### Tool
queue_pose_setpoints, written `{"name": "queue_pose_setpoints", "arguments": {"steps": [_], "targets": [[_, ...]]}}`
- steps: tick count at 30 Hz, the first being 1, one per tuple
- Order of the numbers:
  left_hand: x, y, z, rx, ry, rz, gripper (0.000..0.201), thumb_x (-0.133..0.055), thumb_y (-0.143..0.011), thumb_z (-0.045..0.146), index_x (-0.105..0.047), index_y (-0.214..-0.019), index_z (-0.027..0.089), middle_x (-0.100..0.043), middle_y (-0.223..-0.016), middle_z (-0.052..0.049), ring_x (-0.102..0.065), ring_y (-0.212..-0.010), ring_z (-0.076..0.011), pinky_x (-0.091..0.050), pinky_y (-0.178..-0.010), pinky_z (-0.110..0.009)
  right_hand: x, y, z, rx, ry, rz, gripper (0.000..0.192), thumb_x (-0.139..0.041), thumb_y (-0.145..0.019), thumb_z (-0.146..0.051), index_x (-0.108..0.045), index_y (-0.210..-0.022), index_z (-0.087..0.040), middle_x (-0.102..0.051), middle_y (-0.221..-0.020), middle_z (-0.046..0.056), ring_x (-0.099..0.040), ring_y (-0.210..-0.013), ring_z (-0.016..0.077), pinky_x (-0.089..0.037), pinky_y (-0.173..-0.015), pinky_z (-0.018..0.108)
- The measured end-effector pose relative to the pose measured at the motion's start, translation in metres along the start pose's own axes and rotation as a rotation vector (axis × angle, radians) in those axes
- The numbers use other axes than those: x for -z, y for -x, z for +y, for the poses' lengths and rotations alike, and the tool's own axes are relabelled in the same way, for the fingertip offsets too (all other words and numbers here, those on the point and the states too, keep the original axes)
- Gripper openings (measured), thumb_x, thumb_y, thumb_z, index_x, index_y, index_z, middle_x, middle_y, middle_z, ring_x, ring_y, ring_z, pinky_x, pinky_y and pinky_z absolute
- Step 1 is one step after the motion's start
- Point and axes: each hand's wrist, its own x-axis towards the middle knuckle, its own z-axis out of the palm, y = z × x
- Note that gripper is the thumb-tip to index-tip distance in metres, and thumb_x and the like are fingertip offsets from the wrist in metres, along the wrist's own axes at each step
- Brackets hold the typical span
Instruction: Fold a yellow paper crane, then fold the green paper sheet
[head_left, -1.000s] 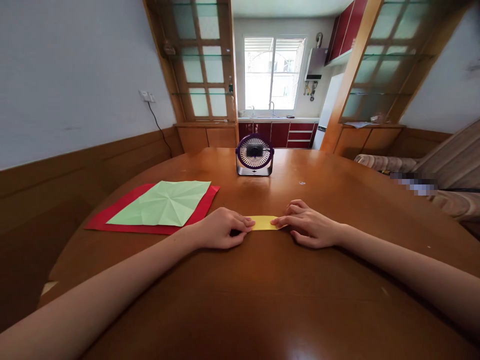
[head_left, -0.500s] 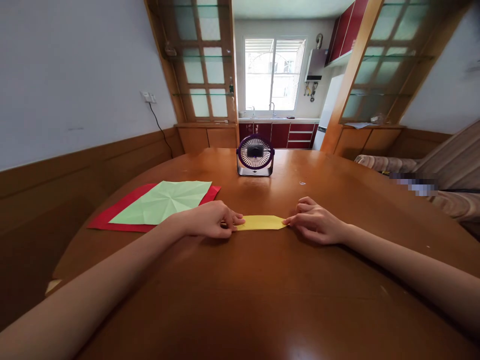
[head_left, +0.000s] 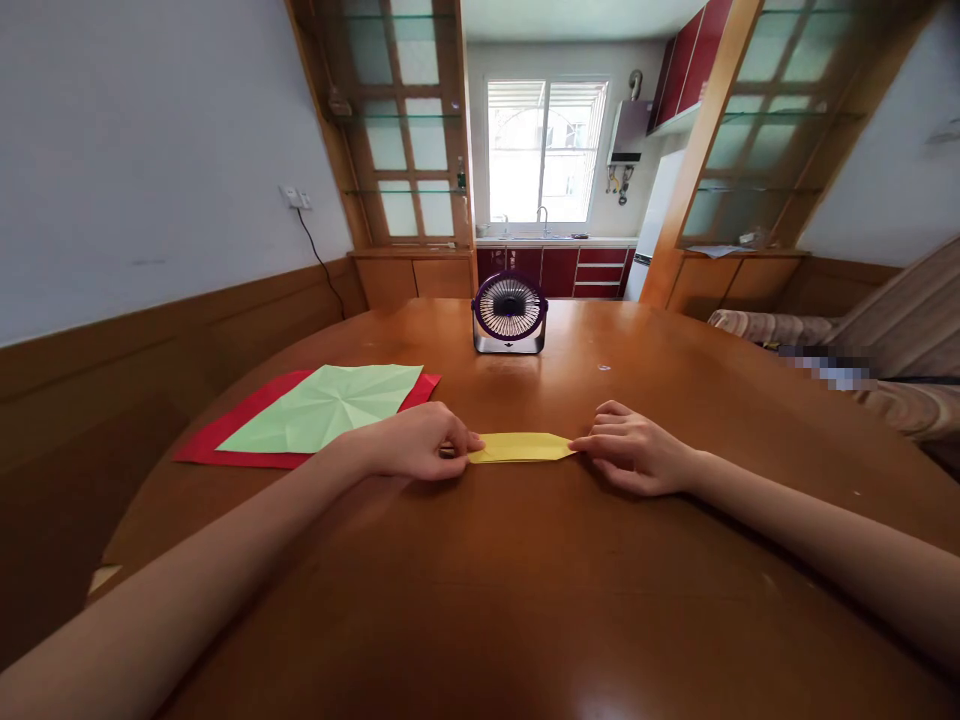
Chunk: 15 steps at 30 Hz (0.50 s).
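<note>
A narrow folded strip of yellow paper [head_left: 521, 447] lies across the middle of the table, its right end tapering to a point. My left hand [head_left: 429, 442] pinches the strip's left end, which the fingers partly cover. At the pointed right end, the fingertips of my right hand [head_left: 634, 448] are closed on the paper. To the left, beyond my left forearm, a creased light green sheet [head_left: 330, 408] rests on top of a red sheet [head_left: 217, 440].
A small purple desk fan [head_left: 510, 312] stands on the brown wooden table [head_left: 510, 600], beyond the yellow strip. A tiny scrap [head_left: 604, 367] lies right of the fan. At the far right is a striped sofa [head_left: 900, 320].
My left hand has shifted slightly left along the strip, showing a little more of the yellow paper. My right hand stays at the pointed end.
</note>
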Motion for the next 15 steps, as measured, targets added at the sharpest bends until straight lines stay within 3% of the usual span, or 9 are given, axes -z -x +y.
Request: {"name": "queue_pose_setpoints", "arguments": {"steps": [4,11,15], "targets": [[-0.008,-0.006,-0.001,-0.056,-0.080,0.138,0.018,-0.057,-0.082,0.018,-0.072,-0.091,0.015,-0.071,-0.093,-0.006,-0.065,-0.079,-0.0154,-0.048,-0.068,-0.022,-0.005,-0.002,0.000,0.018,0.077,-0.061,0.038,-0.041,-0.094,-0.023,-0.055,-0.128,-0.016,-0.061,-0.082,0.004,-0.052,-0.075,0.0164,-0.040,-0.085,0.037],[-0.012,-0.008,-0.005,-0.110,-0.155,0.118,0.020,-0.055,-0.087,0.020,-0.075,-0.091,0.020,-0.068,-0.084,-0.003,-0.062,-0.077,-0.0131,-0.044,-0.068,-0.021,-0.005,-0.003,-0.001,0.019,0.120,-0.090,0.033,-0.044,-0.093,-0.022,-0.064,-0.119,-0.019,-0.059,-0.087,0.007,-0.051,-0.079,0.0177,-0.042,-0.085,0.040],[-0.014,-0.009,-0.002,-0.158,-0.236,0.126,0.019,-0.055,-0.085,0.017,-0.074,-0.082,0.020,-0.069,-0.080,-0.002,-0.063,-0.074,-0.0138,-0.044,-0.067,-0.022,-0.005,-0.004,0.000,0.029,0.069,-0.094,0.034,-0.046,-0.092,-0.020,-0.062,-0.121,-0.018,-0.063,-0.106,0.010,-0.055,-0.096,0.0208,-0.043,-0.091,0.042]]}}
